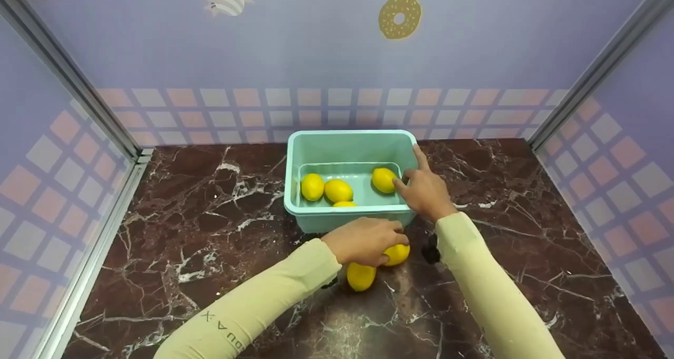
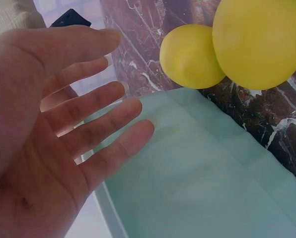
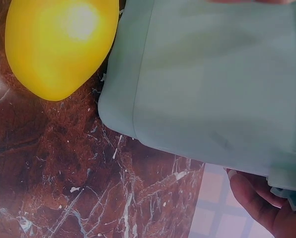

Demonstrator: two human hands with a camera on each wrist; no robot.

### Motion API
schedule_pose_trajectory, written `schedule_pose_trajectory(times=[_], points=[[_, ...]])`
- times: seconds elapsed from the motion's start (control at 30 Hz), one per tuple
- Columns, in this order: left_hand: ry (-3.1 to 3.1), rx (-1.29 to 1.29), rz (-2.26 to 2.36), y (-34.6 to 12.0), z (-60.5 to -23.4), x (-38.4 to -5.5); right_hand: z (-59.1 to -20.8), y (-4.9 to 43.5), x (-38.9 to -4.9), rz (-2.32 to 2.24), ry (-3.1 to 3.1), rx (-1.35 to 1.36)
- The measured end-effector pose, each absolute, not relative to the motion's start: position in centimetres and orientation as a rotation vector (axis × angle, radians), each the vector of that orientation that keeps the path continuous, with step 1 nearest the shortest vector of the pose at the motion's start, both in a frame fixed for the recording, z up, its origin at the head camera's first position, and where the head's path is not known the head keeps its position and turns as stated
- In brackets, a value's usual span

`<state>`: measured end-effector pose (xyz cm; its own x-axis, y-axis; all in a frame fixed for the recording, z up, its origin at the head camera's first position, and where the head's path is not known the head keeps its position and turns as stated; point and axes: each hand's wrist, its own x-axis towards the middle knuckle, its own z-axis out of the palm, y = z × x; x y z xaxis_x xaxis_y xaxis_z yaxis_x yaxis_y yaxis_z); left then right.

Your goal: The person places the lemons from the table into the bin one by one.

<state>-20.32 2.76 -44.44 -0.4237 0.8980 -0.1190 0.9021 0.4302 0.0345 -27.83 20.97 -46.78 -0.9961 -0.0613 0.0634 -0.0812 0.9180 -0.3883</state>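
A light-green plastic bin stands on the marbled table with several yellow lemons in it, among them one lemon near its right wall. My right hand grips the bin's right rim, the thumb inside by that lemon. In the right wrist view, a finger lies along the outer side. Two more lemons are in front of the bin, a nearer lemon and a farther lemon. My left hand hovers over them; the left wrist view shows its fingers spread, the lemons apart from them.
The dark red marbled table reaches to a patterned back wall close behind the bin. Side panels with metal edges enclose the table left and right.
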Motion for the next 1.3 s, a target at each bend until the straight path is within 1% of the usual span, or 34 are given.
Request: schedule_pose_trajectory(times=[0.77, 1.3], points=[[2.495, 1.641, -0.070, 3.9, -46.6, -20.7, -46.8, 21.1, -28.0, 0.596, -3.041, 0.115], [2.488, 1.580, -0.050, 4.6, -47.7, -21.1, -46.8, 20.9, -28.0, 0.605, -3.048, 0.092]])
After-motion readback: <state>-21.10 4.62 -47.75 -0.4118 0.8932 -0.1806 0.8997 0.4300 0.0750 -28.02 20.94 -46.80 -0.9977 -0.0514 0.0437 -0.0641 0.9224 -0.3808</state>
